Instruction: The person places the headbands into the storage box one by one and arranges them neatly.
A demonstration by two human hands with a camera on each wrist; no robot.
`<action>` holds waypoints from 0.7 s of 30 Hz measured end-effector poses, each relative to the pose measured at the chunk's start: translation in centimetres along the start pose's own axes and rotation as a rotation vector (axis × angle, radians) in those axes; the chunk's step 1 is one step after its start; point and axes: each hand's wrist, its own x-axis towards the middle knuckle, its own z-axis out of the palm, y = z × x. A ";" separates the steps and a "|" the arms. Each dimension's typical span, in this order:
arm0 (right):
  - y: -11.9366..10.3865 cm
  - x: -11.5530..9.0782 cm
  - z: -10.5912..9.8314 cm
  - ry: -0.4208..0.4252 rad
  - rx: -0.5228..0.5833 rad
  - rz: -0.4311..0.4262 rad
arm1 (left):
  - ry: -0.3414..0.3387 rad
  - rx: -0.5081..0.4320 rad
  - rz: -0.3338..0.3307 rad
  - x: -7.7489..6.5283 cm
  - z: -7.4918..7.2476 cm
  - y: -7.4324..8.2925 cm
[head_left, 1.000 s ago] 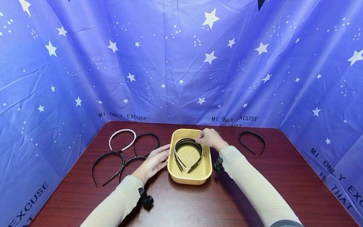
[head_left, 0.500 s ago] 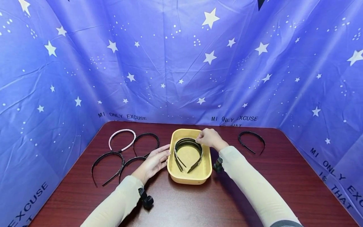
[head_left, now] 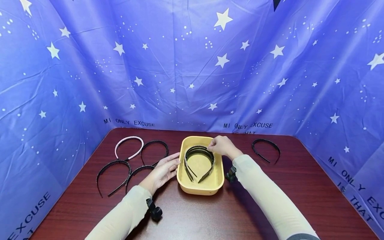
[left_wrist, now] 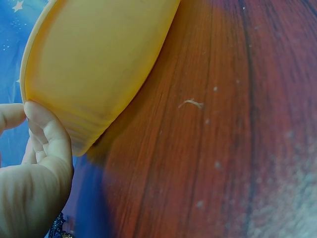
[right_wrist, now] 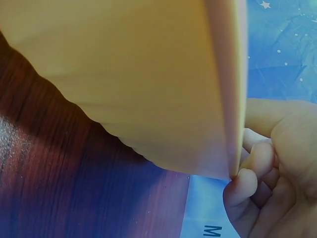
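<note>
A yellow plastic box (head_left: 201,191) stands mid-table with several black toothed headbands (head_left: 199,150) nested inside, their ends toward the near side. My left hand (head_left: 162,173) touches the box's left side with its fingers extended; in the left wrist view its fingertips meet the yellow wall (left_wrist: 99,59) at the rim. At the far right rim my right hand (head_left: 222,146) reaches over and pinches the top right of the headbands. In the right wrist view the outer wall (right_wrist: 148,84) hides those fingertips, while the other fingers (right_wrist: 242,186) curl outside it.
Left of the box lie a pale pink headband (head_left: 129,137) and several black ones, such as the nearest-left headband (head_left: 112,162). Another black headband (head_left: 265,140) is at the right. A starry blue curtain (head_left: 192,66) hangs behind the dark wooden table (head_left: 180,220).
</note>
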 end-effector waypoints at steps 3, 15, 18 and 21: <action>0.1 0.0 0.0 -0.001 0.014 -0.007 | -0.003 0.003 0.000 0.0 -0.1 0.0; 0.3 -0.1 0.0 -0.002 0.051 0.010 | 0.000 0.008 -0.004 0.1 0.0 -0.1; 0.4 -0.1 0.0 -0.002 0.053 0.002 | -0.001 0.007 -0.004 0.1 -0.1 -0.1; 0.6 0.0 -0.1 -0.004 0.062 -0.010 | 0.000 0.006 -0.005 0.1 -0.1 -0.1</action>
